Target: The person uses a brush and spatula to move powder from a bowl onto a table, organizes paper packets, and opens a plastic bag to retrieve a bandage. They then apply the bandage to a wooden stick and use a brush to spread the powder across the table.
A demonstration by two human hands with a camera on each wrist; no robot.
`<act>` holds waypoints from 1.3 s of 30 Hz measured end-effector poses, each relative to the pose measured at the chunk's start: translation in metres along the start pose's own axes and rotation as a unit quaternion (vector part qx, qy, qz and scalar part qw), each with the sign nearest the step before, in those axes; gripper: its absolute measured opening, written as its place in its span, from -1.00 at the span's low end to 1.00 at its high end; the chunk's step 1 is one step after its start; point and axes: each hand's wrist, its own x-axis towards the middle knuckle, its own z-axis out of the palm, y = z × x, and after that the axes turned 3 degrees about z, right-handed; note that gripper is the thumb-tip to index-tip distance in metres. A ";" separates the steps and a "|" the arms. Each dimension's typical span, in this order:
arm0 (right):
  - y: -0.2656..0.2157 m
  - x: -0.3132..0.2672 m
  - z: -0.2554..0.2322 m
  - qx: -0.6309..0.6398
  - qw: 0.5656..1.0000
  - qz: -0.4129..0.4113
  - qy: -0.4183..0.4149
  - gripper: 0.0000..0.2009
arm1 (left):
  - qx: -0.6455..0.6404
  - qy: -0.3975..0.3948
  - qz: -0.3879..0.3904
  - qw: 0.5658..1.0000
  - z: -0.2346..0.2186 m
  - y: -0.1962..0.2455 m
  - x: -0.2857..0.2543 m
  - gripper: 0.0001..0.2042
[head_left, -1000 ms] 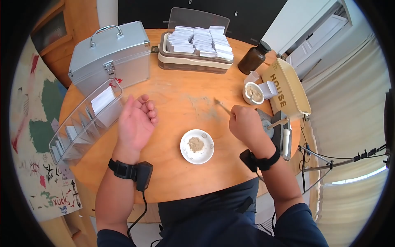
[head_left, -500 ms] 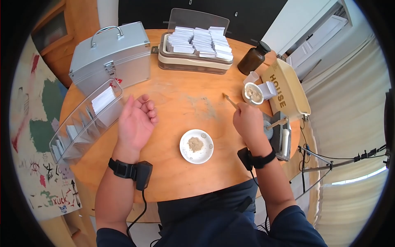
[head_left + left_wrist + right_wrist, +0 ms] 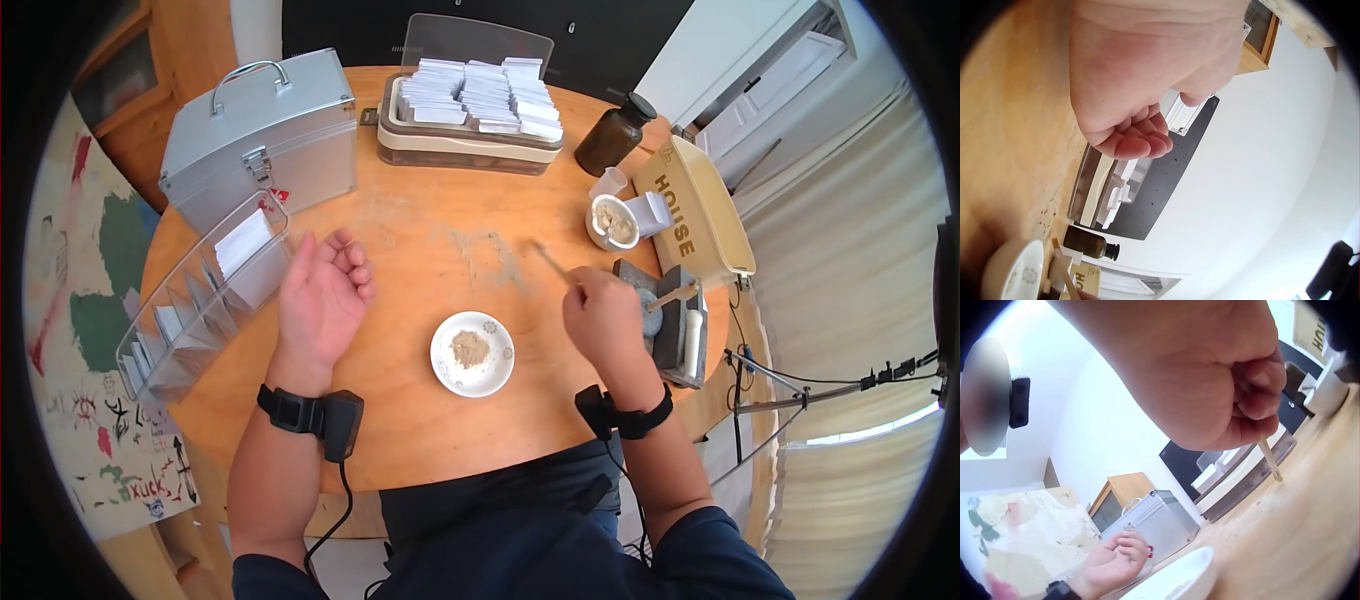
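My right hand (image 3: pixel 605 318) grips a thin wooden stick (image 3: pixel 552 262), its tip pointing away over the table. In the right wrist view the stick (image 3: pixel 1270 461) comes out below the curled fingers, its end close over the wood. Grey-green powder (image 3: pixel 485 255) is smeared on the table left of that tip. My left hand (image 3: pixel 325 295) holds nothing; its palm faces up and its fingers are loosely bent. Between my hands and nearer to me, a small white dish (image 3: pixel 500 375) bears a heap of beige powder (image 3: pixel 470 349).
To the right are a white cup (image 3: pixel 598 235) with beige matter, a dark bottle (image 3: pixel 612 135), a yellow HOUSE bin (image 3: pixel 710 215) and a grey stone block (image 3: pixel 670 350). Leftward stand a silver case (image 3: pixel 260 140) and a clear divided tray (image 3: pixel 195 290). A box of paper slips (image 3: pixel 470 150) sits behind.
My right hand with the stick moved right, then slightly back left, the stick's tip shifting along the powder's right side. The left hand has kept its pose. The head view has shifted slightly.
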 end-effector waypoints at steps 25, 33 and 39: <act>0.029 0.029 0.034 -0.120 0.989 0.083 0.006 -0.90 | -0.003 -0.002 -0.004 1.000 0.001 0.000 0.000 -0.65; 0.006 0.013 0.002 -0.028 0.999 -0.029 0.010 -0.90 | -0.003 -0.008 -0.003 1.000 0.001 0.000 -0.001 -0.66; 0.015 0.024 0.015 -0.065 0.997 0.017 -0.035 -0.85 | 0.004 -0.017 -0.007 1.000 0.001 0.000 0.001 -0.66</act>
